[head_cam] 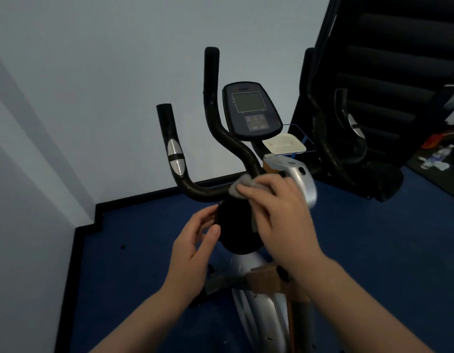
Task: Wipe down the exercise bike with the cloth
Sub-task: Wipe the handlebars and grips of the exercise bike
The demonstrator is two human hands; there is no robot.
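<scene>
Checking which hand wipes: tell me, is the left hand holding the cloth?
No, the grey cloth is under the right hand against the handlebar, while the left hand touches the black knob.

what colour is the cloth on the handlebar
Grey: the cloth under the right hand shows best in the head view.

The right hand [279,212] hides most of the cloth [240,186]; the exercise bike [259,309] is cut off below.
</scene>
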